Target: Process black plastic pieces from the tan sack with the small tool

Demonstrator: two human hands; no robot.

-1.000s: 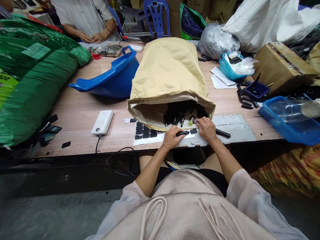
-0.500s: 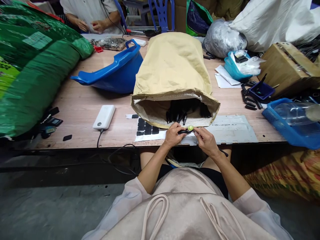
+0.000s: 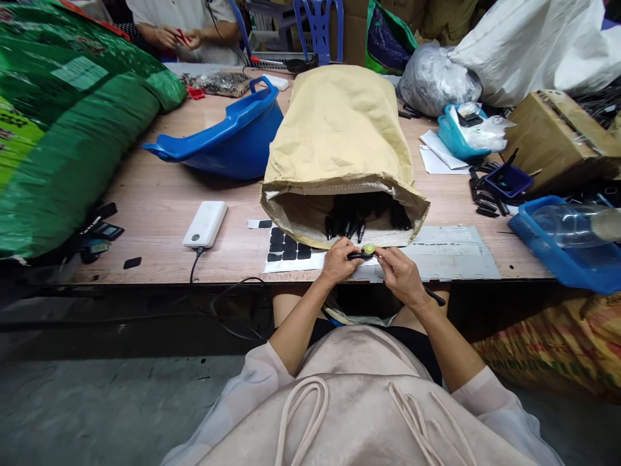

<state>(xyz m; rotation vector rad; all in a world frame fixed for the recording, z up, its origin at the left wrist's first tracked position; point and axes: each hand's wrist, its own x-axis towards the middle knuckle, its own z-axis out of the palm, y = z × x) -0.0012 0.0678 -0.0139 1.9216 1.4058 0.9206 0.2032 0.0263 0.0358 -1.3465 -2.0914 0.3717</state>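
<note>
My left hand (image 3: pixel 338 261) is closed round a small black elongated part (image 3: pixel 358 255), held just in front of the sack's mouth. Facing it, my right hand (image 3: pixel 400 275) is pinched round a slim tool with a black handle (image 3: pixel 435 296), whose end sticks out below the wrist; the tip is hidden. A round yellow-green piece (image 3: pixel 369 248) shows between the two hands, against the black part; what it is fixed to I cannot tell. Behind the hands lies an open tan sack (image 3: pixel 339 123) with black parts (image 3: pixel 361 213) inside. A sheet of black stickers (image 3: pixel 290 248) lies left of the hands.
A white power bank (image 3: pixel 206 224) with a cable is at left, near a blue scoop-shaped basin (image 3: pixel 218 145). A green sack (image 3: pixel 97 142) lies far left. At right are a blue tray (image 3: pixel 557 259) holding a bottle and a cardboard box (image 3: pixel 557 142). Another person's hands (image 3: pixel 179 37) work across the table.
The view has shifted slightly. Both my hands stay almost in place with the same things in them. Across the table, the other person's hands have moved a little, around a red piece.
</note>
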